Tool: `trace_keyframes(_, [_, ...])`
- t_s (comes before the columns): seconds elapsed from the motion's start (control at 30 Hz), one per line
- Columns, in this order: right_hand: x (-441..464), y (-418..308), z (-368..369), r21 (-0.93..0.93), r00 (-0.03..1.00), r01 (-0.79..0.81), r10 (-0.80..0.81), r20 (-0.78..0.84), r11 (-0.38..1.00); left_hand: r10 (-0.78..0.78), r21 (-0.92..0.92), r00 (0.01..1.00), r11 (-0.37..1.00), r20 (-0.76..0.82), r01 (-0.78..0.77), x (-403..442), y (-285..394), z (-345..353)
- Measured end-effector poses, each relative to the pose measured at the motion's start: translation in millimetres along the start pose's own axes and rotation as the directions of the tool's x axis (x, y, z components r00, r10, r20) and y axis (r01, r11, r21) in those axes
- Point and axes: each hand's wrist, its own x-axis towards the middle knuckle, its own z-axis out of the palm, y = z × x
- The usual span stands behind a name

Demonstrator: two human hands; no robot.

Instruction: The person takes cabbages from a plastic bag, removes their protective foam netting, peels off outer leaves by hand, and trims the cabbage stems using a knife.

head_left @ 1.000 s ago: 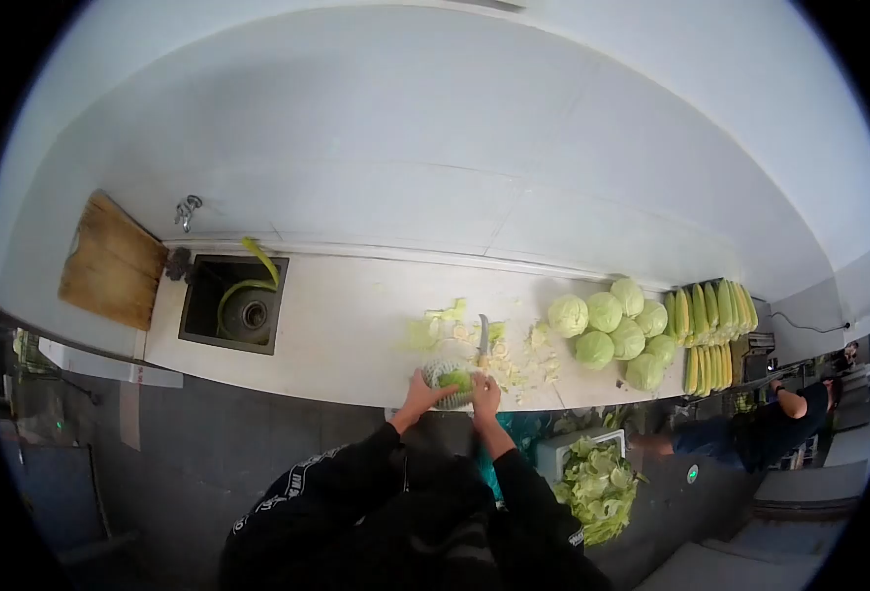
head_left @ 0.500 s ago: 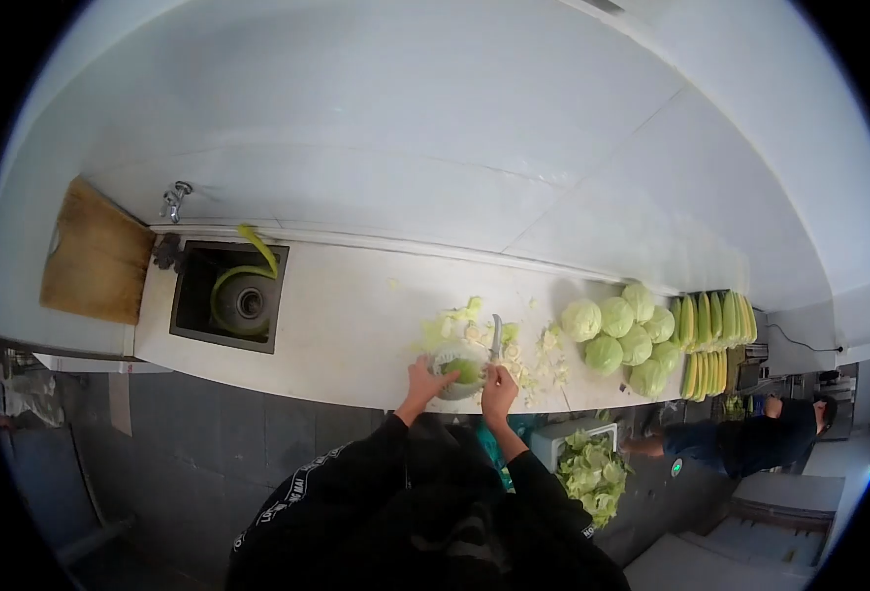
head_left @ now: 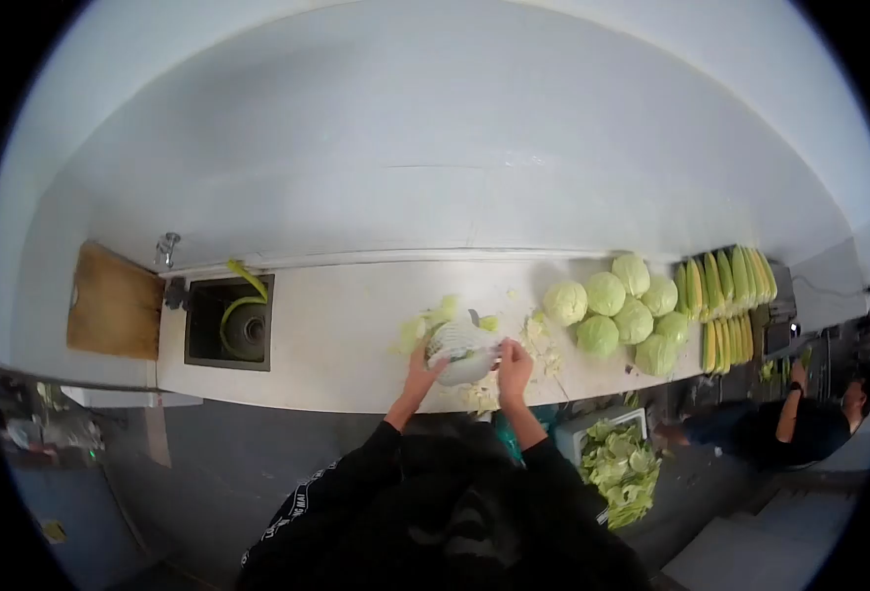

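A round cabbage in white foam netting (head_left: 460, 352) is held above the front edge of the white counter. My left hand (head_left: 418, 376) grips its left side, fingers curved round it. On the right, my right hand (head_left: 514, 372) pinches the netting's edge. Cut leaf scraps (head_left: 543, 345) lie on the counter behind and to the right of the cabbage. The knife is mostly hidden behind the cabbage; only a small dark part shows.
Several whole cabbages (head_left: 605, 295) stand to the right, beside rows of corn (head_left: 725, 281). A sink (head_left: 229, 323) with a green hose and a wooden board (head_left: 115, 301) are left. A crate of leaves (head_left: 620, 471) sits below the counter. A person (head_left: 799, 424) stands far right.
The white netting now covers more of the cabbage, which is lifted slightly and hides the knife. My right hand has moved a little right. The person at the right has shifted an arm.
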Motion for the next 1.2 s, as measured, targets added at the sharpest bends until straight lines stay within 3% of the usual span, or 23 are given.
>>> trace_keyframes(0.03, [7.3,18.8,-41.5,0.15,0.979,-0.156,0.172,-0.105,0.976,0.066,0.077,0.989,0.994,0.13,-0.076,-2.3,10.7,3.3])
trace_keyframes(0.07, [15.7,38.9,-85.2,0.293,0.929,-0.278,0.333,-0.159,0.915,0.036,0.137,0.99,0.989,0.133,-0.054,-0.6,13.7,9.0])
trace_keyframes(0.13, [7.5,53.8,-144.3,0.443,0.892,-0.279,0.401,-0.21,0.852,-0.028,0.245,0.991,0.97,0.133,-0.005,7.4,9.3,10.5])
trace_keyframes(0.2, [-17.0,68.3,-202.3,0.529,0.893,-0.247,0.402,-0.202,0.812,0.078,0.278,0.997,0.957,0.01,-0.077,11.5,-12.4,22.0])
trace_keyframes(0.23, [-32.0,78.2,-228.8,0.524,0.846,-0.28,0.464,-0.261,0.804,0.142,0.285,0.989,0.951,-0.044,-0.123,17.2,-24.9,27.8])
trace_keyframes(0.33, [-100.5,119.5,-301.6,0.542,0.613,-0.344,0.621,-0.489,0.767,0.036,0.211,0.996,0.977,-0.08,-0.018,27.0,-27.3,25.8])
trace_keyframes(0.37, [-122.2,140.4,-317.2,0.552,0.516,-0.347,0.646,-0.562,0.758,0.012,0.186,0.986,0.982,-0.169,0.02,20.9,-25.8,26.2])
trace_keyframes(0.43, [-156.3,143.1,-340.3,0.569,0.358,-0.384,0.686,-0.634,0.727,0.013,0.159,0.992,0.987,-0.127,0.007,18.3,-9.8,19.7])
trace_keyframes(0.47, [-171.3,148.0,-354.2,0.592,0.322,-0.327,0.676,-0.663,0.736,0.009,0.241,0.979,0.97,-0.205,0.042,15.6,-1.7,21.1])
trace_keyframes(0.57, [-195.1,173.2,-395.1,0.632,0.203,-0.211,0.666,-0.718,0.745,-0.03,0.251,0.986,0.966,-0.163,0.07,7.9,22.4,19.7])
trace_keyframes(0.63, [-217.5,233.4,-457.4,0.638,0.322,0.078,0.586,-0.743,0.766,-0.038,0.254,0.988,0.964,-0.151,0.076,12.4,12.7,15.8])
trace_keyframes(0.7, [-220.3,203.3,-489.8,0.625,0.207,0.042,0.605,-0.769,0.78,0.038,0.25,0.993,0.968,-0.116,-0.008,19.8,-11.4,12.7])
trace_keyframes(0.77, [-216.6,189.9,-514.3,0.68,0.105,0.136,0.672,-0.733,0.72,0.112,0.271,0.99,0.959,-0.083,-0.085,27.0,-22.6,12.1])
trace_keyframes(0.87, [-203.5,213.9,-517.6,0.63,0.18,-0.027,0.623,-0.761,0.776,0.195,0.278,0.979,0.945,-0.052,-0.173,16.3,-14.3,10.8])
trace_keyframes(0.9, [-190.7,202.1,-495.8,0.578,0.284,-0.204,0.613,-0.737,0.79,0.19,0.314,0.979,0.936,-0.069,-0.159,18.7,-26.7,8.7])
trace_keyframes(1.0, [-147.5,215.3,-432.2,0.517,0.492,-0.403,0.655,-0.574,0.755,0.23,0.358,0.969,0.916,-0.092,-0.184,8.6,-33.9,5.9])
trace_keyframes(1.07, [-120.3,191.9,-360.1,0.265,0.676,-0.542,0.601,-0.426,0.798,0.23,0.305,0.968,0.933,-0.099,-0.191,-2.3,-30.0,2.8])
trace_keyframes(1.1, [-111.5,189.9,-339.3,0.095,0.766,-0.566,0.565,-0.306,0.819,0.214,0.276,0.969,0.945,-0.121,-0.174,-8.9,-24.8,3.1])
trace_keyframes(1.17, [-87.7,194.2,-297.0,-0.243,0.909,-0.417,0.399,-0.121,0.876,0.241,0.275,0.959,0.942,-0.147,-0.194,-13.4,-34.4,5.0])
trace_keyframes(1.2, [-76.5,183.9,-274.9,-0.238,0.923,-0.383,0.378,-0.07,0.892,0.26,0.278,0.952,0.938,-0.161,-0.209,-15.7,-35.1,4.1])
